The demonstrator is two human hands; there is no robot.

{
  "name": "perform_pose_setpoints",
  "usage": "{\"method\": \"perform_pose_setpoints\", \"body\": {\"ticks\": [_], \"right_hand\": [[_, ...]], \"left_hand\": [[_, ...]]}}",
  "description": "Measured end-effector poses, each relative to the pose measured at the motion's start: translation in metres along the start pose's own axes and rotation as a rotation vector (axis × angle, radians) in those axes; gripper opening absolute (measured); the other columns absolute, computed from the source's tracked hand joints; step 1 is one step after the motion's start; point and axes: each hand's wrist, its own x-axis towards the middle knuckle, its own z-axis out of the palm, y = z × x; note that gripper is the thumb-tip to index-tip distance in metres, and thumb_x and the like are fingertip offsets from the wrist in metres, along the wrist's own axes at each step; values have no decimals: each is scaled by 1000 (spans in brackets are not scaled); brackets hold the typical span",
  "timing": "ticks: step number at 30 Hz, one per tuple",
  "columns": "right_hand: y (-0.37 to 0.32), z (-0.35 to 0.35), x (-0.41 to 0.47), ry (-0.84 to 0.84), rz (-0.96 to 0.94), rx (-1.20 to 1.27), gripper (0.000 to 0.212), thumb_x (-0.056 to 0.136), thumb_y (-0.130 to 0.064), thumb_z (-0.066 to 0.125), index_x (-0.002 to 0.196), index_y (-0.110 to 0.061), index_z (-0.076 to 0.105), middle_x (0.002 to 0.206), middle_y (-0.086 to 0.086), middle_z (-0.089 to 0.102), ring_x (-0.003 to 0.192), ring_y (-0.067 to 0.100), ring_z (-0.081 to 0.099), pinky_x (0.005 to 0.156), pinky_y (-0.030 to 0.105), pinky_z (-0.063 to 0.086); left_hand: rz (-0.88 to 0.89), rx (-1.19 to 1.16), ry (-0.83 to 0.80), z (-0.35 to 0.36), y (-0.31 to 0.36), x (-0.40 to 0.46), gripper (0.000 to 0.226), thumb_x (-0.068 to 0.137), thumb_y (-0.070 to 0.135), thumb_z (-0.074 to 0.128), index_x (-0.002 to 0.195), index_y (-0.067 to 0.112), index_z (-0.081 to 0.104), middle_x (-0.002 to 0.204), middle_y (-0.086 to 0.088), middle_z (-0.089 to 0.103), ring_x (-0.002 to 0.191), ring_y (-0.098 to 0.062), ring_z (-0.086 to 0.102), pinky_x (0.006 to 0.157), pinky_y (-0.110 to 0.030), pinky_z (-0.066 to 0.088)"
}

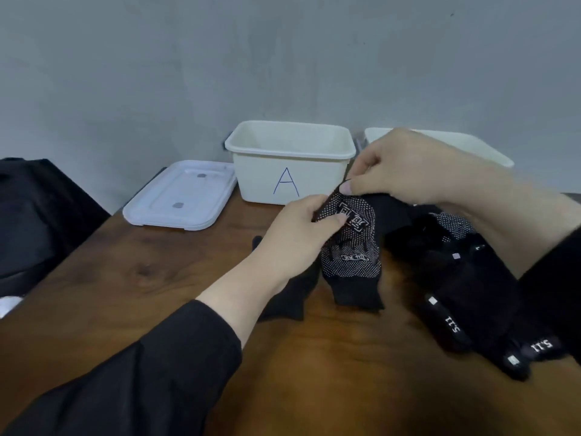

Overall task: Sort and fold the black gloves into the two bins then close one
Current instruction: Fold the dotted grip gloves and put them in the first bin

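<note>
Mid-table, both the left hand (301, 228) and right hand (405, 168) pinch the black white-dotted knit glove (352, 247), folding it; next it likely goes into the white plastic bin marked A (290, 166) at the far edge.

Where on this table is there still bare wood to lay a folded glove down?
Bare table shows in front of the lid, left of the left hand. More lies at the near edge, between the left sleeve and the glove pile. It is crowded on the right, and in the middle where both hands hold the dotted glove before bin A.
</note>
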Motion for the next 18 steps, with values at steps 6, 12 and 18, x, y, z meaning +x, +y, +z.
{"method": "perform_pose_setpoints", "body": {"ticks": [6, 12, 18], "right_hand": [[-4, -9, 6, -135, -4, 124, 13, 84, -17, 78, 94, -24, 77, 73, -8, 70, 63, 5, 59, 54, 18, 43], [6, -9, 6, -102, 21, 378, 13, 92, -4, 68, 92, -17, 67, 72, 3, 58, 65, 16, 58, 60, 32, 53], [-2, -5, 2, -78, 88, 628, 26, 96, 9, 52, 88, -4, 73, 87, 11, 73, 79, 18, 72, 66, 21, 60]], "left_hand": [[-206, -275, -74, -50, -9, -2, 24, 100, 20, 62, 113, 2, 71, 113, -17, 74, 107, -29, 70, 98, -39, 54], [-261, -415, -65, -79, -14, 2, 18, 101, 17, 57, 105, 7, 71, 108, -14, 71, 91, -22, 69, 87, -36, 56], [-248, -450, 35, -79, -21, 6, 20, 100, 23, 59, 108, 6, 67, 104, -13, 73, 88, -22, 69, 78, -32, 57]]}}
